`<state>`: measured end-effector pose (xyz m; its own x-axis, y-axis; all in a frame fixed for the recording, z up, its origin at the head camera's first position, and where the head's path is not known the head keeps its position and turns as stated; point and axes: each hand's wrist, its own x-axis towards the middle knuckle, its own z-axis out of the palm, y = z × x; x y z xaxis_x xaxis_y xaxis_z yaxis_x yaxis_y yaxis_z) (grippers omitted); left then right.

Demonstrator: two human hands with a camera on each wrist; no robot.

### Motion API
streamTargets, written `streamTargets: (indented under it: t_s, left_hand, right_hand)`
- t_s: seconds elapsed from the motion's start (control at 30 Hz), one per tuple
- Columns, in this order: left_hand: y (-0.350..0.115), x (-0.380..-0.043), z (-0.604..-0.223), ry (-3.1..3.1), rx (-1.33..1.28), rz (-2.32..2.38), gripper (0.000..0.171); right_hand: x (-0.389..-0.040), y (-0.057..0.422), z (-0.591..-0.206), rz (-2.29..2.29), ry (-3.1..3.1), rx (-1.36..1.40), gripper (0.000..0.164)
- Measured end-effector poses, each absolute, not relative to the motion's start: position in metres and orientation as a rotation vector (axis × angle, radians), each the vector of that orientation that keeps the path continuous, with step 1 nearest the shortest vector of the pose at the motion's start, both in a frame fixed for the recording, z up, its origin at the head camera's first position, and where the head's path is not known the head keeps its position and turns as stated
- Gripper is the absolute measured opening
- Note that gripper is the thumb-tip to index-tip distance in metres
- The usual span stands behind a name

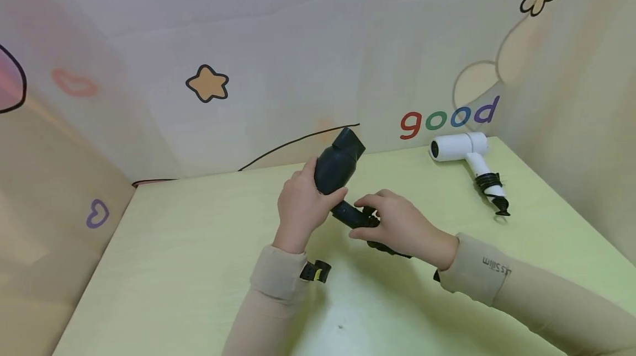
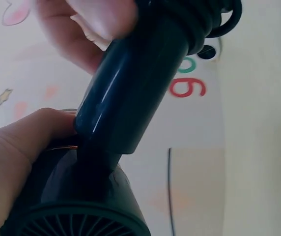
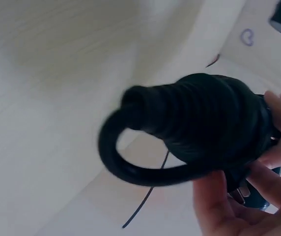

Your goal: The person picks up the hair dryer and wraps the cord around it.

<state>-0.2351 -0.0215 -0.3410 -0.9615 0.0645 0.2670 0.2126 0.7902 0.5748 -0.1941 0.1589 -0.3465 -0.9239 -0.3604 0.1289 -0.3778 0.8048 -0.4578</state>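
Observation:
A dark hair dryer is held over the table, its flat nozzle pointing up and away. My left hand grips its barrel, thumb by the joint with the handle. The vented rear grille shows low in the left wrist view. My right hand has its thumb and fingers around the handle's lower end. There, a black cord is wound in tight coils, and one loop of it sticks out in the right wrist view. The right palm hides part of the coils in the head view.
A white hair dryer with a black cord wrapped round its handle lies at the table's back right. The pale green table meets a printed cloth backdrop behind and at both sides.

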Motion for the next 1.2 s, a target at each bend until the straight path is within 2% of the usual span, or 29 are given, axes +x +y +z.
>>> streamTargets:
  t_s: [0.2,0.63,0.83,1.07,1.2]
  left_hand:
    - [-0.007,-0.249,-0.351,-2.807,-0.223,-0.909,0.079]
    - [0.009,-0.272,-0.354,-2.882,-0.304,-0.984,0.093]
    - [-0.002,-0.275,-0.358,-2.865,-0.398,-0.852,0.097]
    - [-0.028,-0.267,-0.379,-2.817,-0.554,-0.505,0.082]
    - [-0.044,-0.262,-0.388,-2.79,-0.539,-0.405,0.086]
  right_hand:
    - [-0.2,0.162,-0.362,0.509,-2.901,0.561,0.045]
    - [-0.223,0.185,-0.378,0.429,-2.78,0.682,0.034]
    - [-0.242,0.198,-0.372,0.61,-2.942,0.477,0.036]
    - [-0.272,0.224,-0.379,0.769,-3.075,0.231,0.037]
    - [-0.286,0.237,-0.385,0.786,-3.114,0.135,0.037]
